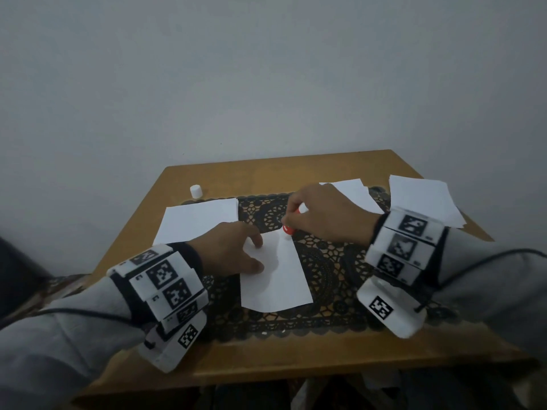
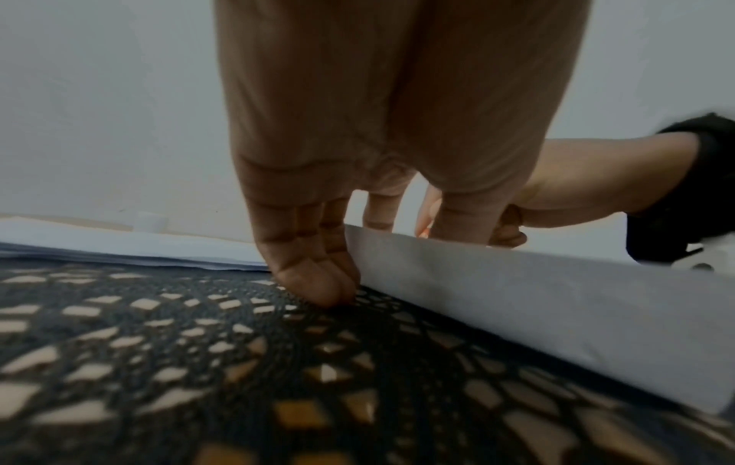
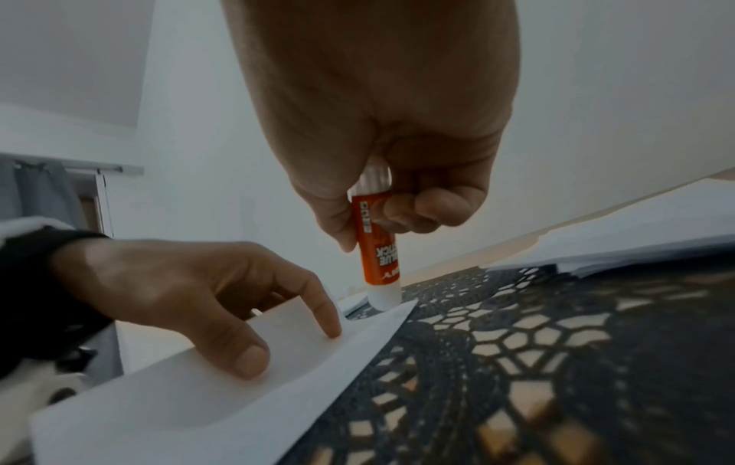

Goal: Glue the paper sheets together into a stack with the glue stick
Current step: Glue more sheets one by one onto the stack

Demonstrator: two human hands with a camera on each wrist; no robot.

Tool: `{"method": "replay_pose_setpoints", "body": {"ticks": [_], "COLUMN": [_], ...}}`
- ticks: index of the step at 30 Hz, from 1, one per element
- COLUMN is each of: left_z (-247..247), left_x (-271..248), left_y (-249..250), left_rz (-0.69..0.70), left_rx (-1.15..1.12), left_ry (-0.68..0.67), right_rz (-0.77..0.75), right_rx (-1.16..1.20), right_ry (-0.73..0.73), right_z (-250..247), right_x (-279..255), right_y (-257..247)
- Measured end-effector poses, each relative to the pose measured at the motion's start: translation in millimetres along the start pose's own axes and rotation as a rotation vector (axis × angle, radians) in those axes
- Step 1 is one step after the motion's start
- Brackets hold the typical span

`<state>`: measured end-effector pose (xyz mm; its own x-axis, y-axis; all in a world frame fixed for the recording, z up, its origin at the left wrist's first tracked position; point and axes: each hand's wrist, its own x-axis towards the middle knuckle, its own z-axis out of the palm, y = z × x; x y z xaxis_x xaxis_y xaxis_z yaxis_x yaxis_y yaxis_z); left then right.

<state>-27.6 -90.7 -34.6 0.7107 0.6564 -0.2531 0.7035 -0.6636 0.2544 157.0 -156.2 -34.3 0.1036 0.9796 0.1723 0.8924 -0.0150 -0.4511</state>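
A white paper sheet (image 1: 275, 273) lies on the black lace mat (image 1: 325, 270) in the middle of the table. My left hand (image 1: 236, 250) rests on the sheet's left part, thumb and forefinger straight and pressing it down (image 3: 254, 358). My right hand (image 1: 319, 214) grips an orange glue stick (image 3: 378, 248) upright, its white tip touching the sheet's far right corner (image 3: 397, 310). In the left wrist view the sheet's (image 2: 517, 302) left edge lifts off the mat beside my fingers (image 2: 314, 283). More white sheets (image 1: 198, 220) lie at the left.
The white glue cap (image 1: 196, 191) stands on the wooden table (image 1: 266, 359) at the back left. Further paper sheets lie at the back right (image 1: 355, 193) and at the far right edge (image 1: 423, 199). A grey wall rises behind the table.
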Motion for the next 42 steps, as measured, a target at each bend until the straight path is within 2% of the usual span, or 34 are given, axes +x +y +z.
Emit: {"method": "replay_pose_setpoints", "body": {"ticks": [8, 17, 20, 22, 24, 26, 28, 31, 34, 36, 39, 42], "left_z": [3.0, 6.0, 2.1, -5.4, -16.9, -30.6, -43.8, -53.4, -46.3, -35.5, -17.0, -3.4], "left_x": [0.4, 5.3, 11.4, 15.4, 18.1, 19.9, 19.0, 13.6, 4.5, 2.2, 6.3, 10.1], "left_y": [4.7, -0.9, -6.4, -7.0, -4.0, -0.9, 1.5, -0.5, -5.7, -9.8, -18.8, -23.8], "left_rz": [-0.021, 0.001, 0.063, 0.129, 0.199, 0.264, 0.298, 0.276, 0.231, 0.191, 0.142, 0.151], "left_rx": [0.029, 0.003, -0.127, -0.298, -0.466, -0.485, -0.421, -0.335, -0.313, -0.297, -0.270, -0.313], "left_ry": [-0.021, 0.009, 0.129, 0.230, 0.269, 0.212, 0.039, -0.199, -0.300, -0.315, -0.204, -0.094], "right_rz": [-0.011, -0.048, -0.056, -0.059, -0.058, -0.050, -0.051, -0.044, -0.021, 0.031, 0.116, 0.126], "right_rx": [-0.042, -0.041, -0.029, -0.015, -0.002, 0.004, 0.015, 0.019, 0.029, 0.050, 0.062, 0.067], "right_ry": [-0.043, -0.188, -0.245, -0.269, -0.294, -0.313, -0.323, -0.314, -0.231, -0.119, 0.030, 0.006], "right_z": [9.9, -2.0, -4.5, -5.0, -5.3, -6.4, -9.3, -15.8, -25.4, -32.3, -35.6, -28.3], "right_x": [12.5, -28.5, -42.7, -48.4, -50.5, -50.7, -50.0, -49.1, -44.5, -39.8, -35.4, -36.5], "right_y": [-7.7, -21.1, -23.7, -23.2, -21.6, -19.3, -17.3, -11.8, -3.3, 2.9, 10.8, 13.5]}}
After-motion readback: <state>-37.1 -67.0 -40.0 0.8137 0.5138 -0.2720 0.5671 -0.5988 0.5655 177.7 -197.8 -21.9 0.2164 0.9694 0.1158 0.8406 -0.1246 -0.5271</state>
